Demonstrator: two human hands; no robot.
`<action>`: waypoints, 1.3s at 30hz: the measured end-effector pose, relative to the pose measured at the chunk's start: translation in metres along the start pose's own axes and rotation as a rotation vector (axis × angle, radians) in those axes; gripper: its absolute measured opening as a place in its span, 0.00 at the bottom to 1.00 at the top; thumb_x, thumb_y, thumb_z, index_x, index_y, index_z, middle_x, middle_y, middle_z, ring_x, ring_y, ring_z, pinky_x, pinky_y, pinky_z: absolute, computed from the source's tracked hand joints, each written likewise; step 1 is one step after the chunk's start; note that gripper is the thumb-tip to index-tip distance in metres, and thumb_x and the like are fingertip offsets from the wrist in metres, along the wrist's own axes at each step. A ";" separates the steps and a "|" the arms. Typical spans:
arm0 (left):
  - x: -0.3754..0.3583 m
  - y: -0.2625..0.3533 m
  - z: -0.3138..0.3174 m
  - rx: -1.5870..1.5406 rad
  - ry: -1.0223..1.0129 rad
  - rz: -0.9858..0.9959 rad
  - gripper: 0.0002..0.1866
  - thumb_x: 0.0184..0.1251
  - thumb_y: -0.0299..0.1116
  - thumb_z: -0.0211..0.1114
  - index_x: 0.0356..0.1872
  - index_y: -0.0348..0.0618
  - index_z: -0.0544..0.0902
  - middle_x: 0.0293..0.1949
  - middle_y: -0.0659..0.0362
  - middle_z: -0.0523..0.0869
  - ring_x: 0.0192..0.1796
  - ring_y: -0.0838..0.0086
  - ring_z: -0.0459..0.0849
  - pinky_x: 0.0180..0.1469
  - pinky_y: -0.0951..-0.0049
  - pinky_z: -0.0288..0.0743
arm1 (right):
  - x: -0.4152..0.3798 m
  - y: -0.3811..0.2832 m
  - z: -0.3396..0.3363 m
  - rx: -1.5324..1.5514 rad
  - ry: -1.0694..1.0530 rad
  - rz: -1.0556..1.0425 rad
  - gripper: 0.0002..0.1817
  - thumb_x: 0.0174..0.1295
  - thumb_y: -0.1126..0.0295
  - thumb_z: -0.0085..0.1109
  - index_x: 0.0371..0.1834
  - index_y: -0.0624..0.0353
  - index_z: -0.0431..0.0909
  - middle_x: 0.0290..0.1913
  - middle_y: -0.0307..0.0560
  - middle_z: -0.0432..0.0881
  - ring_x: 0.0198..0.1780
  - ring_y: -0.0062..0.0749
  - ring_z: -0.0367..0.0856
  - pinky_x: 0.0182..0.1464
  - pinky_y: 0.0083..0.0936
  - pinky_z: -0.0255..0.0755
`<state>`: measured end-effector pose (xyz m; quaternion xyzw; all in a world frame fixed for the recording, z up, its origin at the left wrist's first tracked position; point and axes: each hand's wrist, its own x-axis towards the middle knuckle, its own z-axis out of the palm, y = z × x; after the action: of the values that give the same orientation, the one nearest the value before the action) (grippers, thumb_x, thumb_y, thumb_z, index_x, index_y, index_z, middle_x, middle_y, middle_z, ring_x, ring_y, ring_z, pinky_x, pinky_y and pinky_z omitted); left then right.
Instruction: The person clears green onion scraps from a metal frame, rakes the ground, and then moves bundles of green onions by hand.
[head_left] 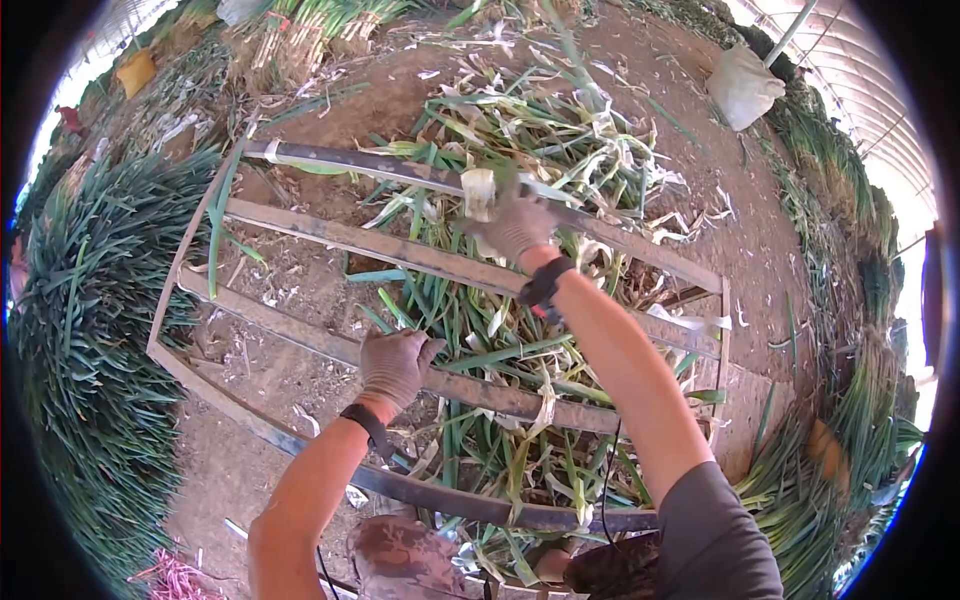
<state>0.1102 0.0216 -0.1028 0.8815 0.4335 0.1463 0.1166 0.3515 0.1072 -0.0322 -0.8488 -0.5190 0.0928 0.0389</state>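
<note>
Forearms (625, 360) reach up from the bottom edge, nearest the lens, over a camouflage-patterned knee (405, 555) at lower centre. Largest beyond them is the slatted frame (400, 487), lying across the middle of the frame from far left of centre to right of centre. Dense green stalks (95, 280) fill the left side, and a leaf heap (605, 155) spreads at upper centre, with more loose leaves showing between the slats below. Tied bundles (300, 45) stand at upper left; a white sack (745, 87) sits at upper right. Just left of centre, the gloved left hand (397, 368) looks clasped over a slat (500, 397), its fingertips hidden. Above and to the right, the gloved right hand (515, 228) is at the upper rail (380, 165), beside a pale piece (479, 192); motion blurs its fingers, so I cannot tell whether they grasp anything. Handling this well, I judge, calls for a firm left grip so the wood-and-metal bars do not shift, with the right working from the wrist and loose leaves kept from snagging under its fingers. Smallest, a thin black cable (608, 480) dangles at lower centre, best kept off the bars.
</note>
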 end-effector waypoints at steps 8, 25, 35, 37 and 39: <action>-0.001 0.002 -0.004 0.004 -0.006 0.004 0.20 0.67 0.49 0.60 0.22 0.46 0.81 0.23 0.53 0.83 0.28 0.54 0.82 0.38 0.58 0.70 | 0.050 0.003 0.082 -0.036 0.020 -0.499 0.29 0.58 0.62 0.62 0.61 0.62 0.67 0.45 0.60 0.81 0.41 0.54 0.85 0.37 0.43 0.79; -0.007 -0.017 0.034 -0.106 0.097 -0.029 0.23 0.69 0.57 0.55 0.29 0.48 0.81 0.23 0.47 0.82 0.28 0.47 0.81 0.37 0.51 0.71 | -0.247 0.151 -0.085 1.307 -0.566 -0.205 0.20 0.72 0.64 0.55 0.58 0.70 0.75 0.49 0.49 0.84 0.46 0.28 0.84 0.49 0.27 0.80; 0.010 -0.052 0.062 -0.519 -0.004 -0.131 0.13 0.69 0.42 0.58 0.33 0.44 0.83 0.27 0.58 0.78 0.31 0.67 0.77 0.34 0.67 0.71 | -0.561 0.168 0.189 0.617 -1.276 -0.392 0.26 0.63 0.50 0.58 0.61 0.49 0.78 0.59 0.53 0.80 0.58 0.48 0.79 0.60 0.39 0.72; 0.009 -0.030 0.049 -0.903 -0.047 -0.370 0.15 0.69 0.40 0.60 0.26 0.41 0.83 0.21 0.65 0.73 0.24 0.76 0.73 0.28 0.71 0.68 | -0.601 0.160 0.258 0.508 -1.283 -0.475 0.28 0.61 0.47 0.59 0.62 0.48 0.77 0.60 0.53 0.79 0.58 0.47 0.79 0.61 0.39 0.71; -0.006 0.010 0.026 -1.153 0.006 -0.548 0.14 0.69 0.39 0.60 0.29 0.40 0.84 0.20 0.66 0.73 0.22 0.77 0.72 0.27 0.70 0.68 | -0.612 0.139 0.303 0.369 -1.401 -0.545 0.30 0.59 0.46 0.59 0.63 0.47 0.76 0.61 0.53 0.79 0.59 0.47 0.78 0.61 0.39 0.71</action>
<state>0.1235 0.0087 -0.1244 0.5341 0.4951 0.3234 0.6042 0.1417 -0.5091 -0.2797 -0.4140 -0.5891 0.6805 -0.1361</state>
